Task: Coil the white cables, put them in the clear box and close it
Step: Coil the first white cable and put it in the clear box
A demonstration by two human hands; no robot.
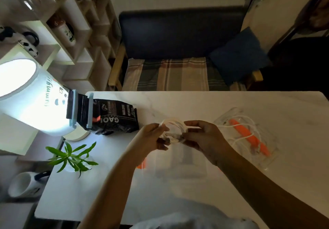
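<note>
A white cable [173,124] is wound into a small coil that both hands hold above the middle of the white table [195,102]. My left hand [151,137] pinches the coil's left side. My right hand [203,136] grips its right side and the loose end. To the right lies a clear lid [236,114] with an orange latch, and another loose white cable [249,122] is draped over it. Below my hands stands the clear box [181,166], faint and see-through, with an orange latch [142,164] at its left side.
A black snack bag [115,118] lies at the table's back left, next to a lit white lamp [35,104]. A small green plant [71,157] stands at the left edge. A white mug [25,184] sits lower left. A dark sofa [178,32] is behind the table.
</note>
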